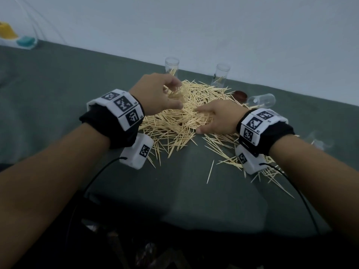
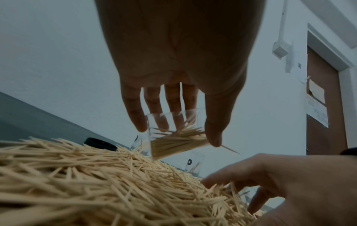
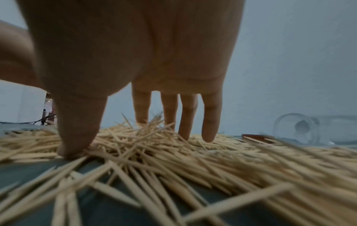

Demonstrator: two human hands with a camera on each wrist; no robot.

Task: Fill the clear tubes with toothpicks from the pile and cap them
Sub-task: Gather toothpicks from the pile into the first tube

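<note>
A big pile of toothpicks lies on the grey-green cloth. My left hand grips a clear tube, tilted just above the pile and partly filled with toothpicks. One toothpick sticks out past the thumb. My right hand rests on the pile to the right. Its fingers point straight down into the sticks and its thumb presses at the pile's near edge. I see nothing held in it.
Two clear tubes stand upright at the back, one behind my left hand, one further right, each with a few toothpicks. An empty tube lies beside a dark cap. Another clear piece lies far right. Stray toothpicks reach towards the front edge.
</note>
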